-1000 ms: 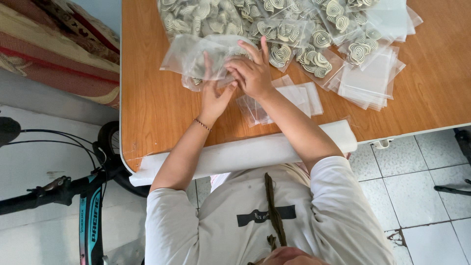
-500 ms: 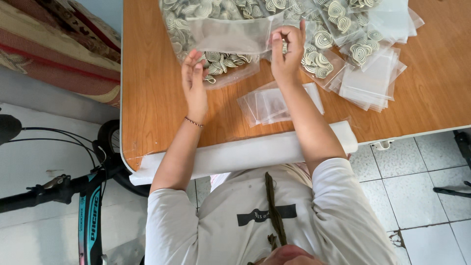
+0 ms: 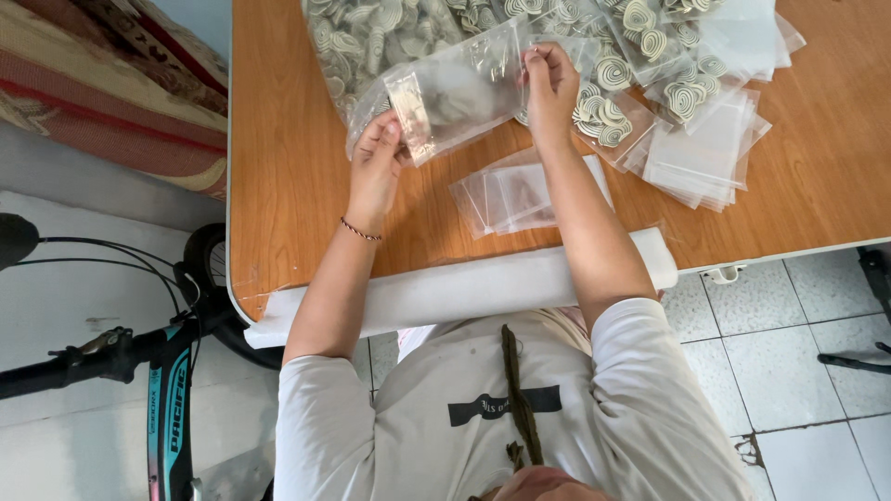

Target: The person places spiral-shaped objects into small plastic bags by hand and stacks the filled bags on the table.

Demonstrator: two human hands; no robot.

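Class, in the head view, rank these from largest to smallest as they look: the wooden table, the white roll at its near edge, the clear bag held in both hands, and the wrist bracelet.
1. Table
2. Roll
3. Bag
4. Bracelet

Both arms outstretched, left hand [image 3: 376, 162] and right hand [image 3: 549, 88] pinching.

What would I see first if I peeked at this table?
Two hands, left hand and right hand, stretching a clear plastic bag above the wooden table. Behind it lies a big heap of pale swirly spiral pieces. Empty little bags sit stacked at the right.
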